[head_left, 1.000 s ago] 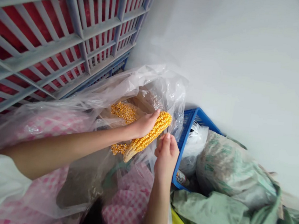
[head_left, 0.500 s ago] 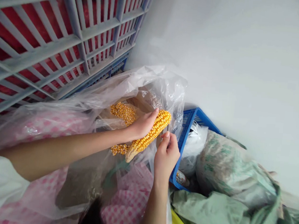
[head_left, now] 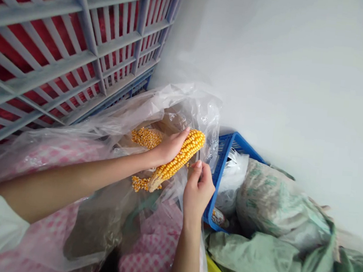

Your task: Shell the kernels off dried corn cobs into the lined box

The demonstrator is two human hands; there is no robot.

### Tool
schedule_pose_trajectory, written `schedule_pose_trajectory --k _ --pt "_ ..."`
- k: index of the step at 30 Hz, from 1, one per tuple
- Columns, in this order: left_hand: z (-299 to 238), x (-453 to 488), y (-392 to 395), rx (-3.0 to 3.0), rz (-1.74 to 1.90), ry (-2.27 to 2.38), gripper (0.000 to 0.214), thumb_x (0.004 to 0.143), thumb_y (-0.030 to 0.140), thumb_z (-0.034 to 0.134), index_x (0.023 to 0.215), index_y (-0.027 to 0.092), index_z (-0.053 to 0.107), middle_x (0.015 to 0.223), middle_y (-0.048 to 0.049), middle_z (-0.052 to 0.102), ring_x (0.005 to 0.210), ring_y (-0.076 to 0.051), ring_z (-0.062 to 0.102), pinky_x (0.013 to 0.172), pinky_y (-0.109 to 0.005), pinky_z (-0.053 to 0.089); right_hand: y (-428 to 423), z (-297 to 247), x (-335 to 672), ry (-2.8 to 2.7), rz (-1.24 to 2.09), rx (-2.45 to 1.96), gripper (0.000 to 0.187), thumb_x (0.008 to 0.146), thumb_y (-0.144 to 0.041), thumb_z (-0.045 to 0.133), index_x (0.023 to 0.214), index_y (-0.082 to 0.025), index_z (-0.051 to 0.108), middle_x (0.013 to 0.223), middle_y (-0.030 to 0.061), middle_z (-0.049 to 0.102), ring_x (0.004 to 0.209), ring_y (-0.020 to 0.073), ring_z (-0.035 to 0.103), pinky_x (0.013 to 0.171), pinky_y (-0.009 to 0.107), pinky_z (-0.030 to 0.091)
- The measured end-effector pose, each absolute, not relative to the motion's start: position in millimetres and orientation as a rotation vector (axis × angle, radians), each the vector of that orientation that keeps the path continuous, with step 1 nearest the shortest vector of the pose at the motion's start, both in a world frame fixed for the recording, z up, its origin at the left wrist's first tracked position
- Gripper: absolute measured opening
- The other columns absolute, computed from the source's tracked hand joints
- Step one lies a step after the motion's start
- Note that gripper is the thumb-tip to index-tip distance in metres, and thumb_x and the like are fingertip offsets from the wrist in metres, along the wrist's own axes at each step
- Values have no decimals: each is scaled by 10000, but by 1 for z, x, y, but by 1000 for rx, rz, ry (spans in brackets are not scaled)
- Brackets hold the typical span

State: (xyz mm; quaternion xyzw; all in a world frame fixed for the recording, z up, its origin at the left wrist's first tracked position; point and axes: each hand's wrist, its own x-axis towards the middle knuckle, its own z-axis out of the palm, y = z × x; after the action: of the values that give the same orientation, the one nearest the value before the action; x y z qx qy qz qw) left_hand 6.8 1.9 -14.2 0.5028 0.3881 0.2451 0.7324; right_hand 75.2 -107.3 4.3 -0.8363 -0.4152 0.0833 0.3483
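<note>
My left hand point(head_left: 171, 148) is wrapped round a yellow corn cob point(head_left: 182, 155), thumb along its upper side. The cob is tilted, with its tip at the upper right and its pale husk-end at the lower left. Close to the cob's right side, my right hand point(head_left: 199, 191) is closed in a pinch. A thin dark rod-like tool point(head_left: 199, 155) pokes up from its fingers; most of it is hidden. Under the cob, loose corn kernels point(head_left: 146, 137) lie in a clear plastic bag point(head_left: 172, 98). A few kernels show between cob and right fingers.
Slatted plastic crates point(head_left: 89, 54) rise at the left. A white wall point(head_left: 286, 77) stands behind. To the right, a blue basket point(head_left: 219, 169) holds plastic bags and a can point(head_left: 218, 216), beside a stuffed woven sack point(head_left: 272, 196) and green cloth point(head_left: 262, 263). Pink checked fabric point(head_left: 151, 244) lies below.
The whole view has shifted slightly, so hands and cob sit a little further left. Both hands keep their hold; a few kernels now show loose by the right fingers.
</note>
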Motion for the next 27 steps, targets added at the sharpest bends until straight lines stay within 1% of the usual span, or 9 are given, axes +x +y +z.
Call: schedule_pose_trajectory --k 4,8,12,16,20,23,27 --pt "-13 5 3 1119 531 846 573 792 645 256 789 182 595 536 -26 550 603 -175 533 564 -285 399 -107 4 75 -1059 232 -2158 351 884 -420 336 739 -174 539 633 9 561 591 133 503 564 219 339" --pt "-12 5 2 1158 543 841 576 797 635 266 815 176 614 575 -37 585 657 -194 553 589 -289 401 -108 4 77 -1002 228 -2152 354 882 -431 338 759 -168 541 656 8 563 567 120 488 555 215 333" --pt "-9 3 3 1205 550 824 580 808 615 262 840 166 627 642 -51 620 709 -206 564 614 -290 397 -108 5 78 -1041 215 -2161 350 887 -420 336 774 -167 550 666 14 575 567 121 500 552 212 336" --pt "-5 2 4 1274 541 827 580 821 593 240 886 169 630 757 -60 657 789 -212 574 669 -287 400 -108 3 78 -1162 90 -2226 345 892 -390 331 810 -168 583 683 32 599 584 131 530 547 209 341" --pt "-6 -3 10 1458 517 821 576 828 581 215 870 182 627 845 -68 669 855 -216 576 741 -285 389 -112 1 85 -1280 -1 -2324 338 892 -373 331 863 -173 602 639 34 591 525 134 521 494 210 301" --pt "-9 -9 16 1633 461 827 576 817 597 224 804 186 627 855 -77 671 858 -232 579 768 -299 373 -117 3 96 -1455 117 -2329 334 892 -363 327 814 -177 594 563 8 543 453 116 466 474 209 273" --pt "-11 -13 19 1722 277 779 573 802 607 250 702 174 612 797 -85 668 791 -232 589 755 -302 371 -124 6 110 -1660 437 -2248 332 899 -360 328 746 -184 564 514 -24 475 437 98 416 478 202 265"
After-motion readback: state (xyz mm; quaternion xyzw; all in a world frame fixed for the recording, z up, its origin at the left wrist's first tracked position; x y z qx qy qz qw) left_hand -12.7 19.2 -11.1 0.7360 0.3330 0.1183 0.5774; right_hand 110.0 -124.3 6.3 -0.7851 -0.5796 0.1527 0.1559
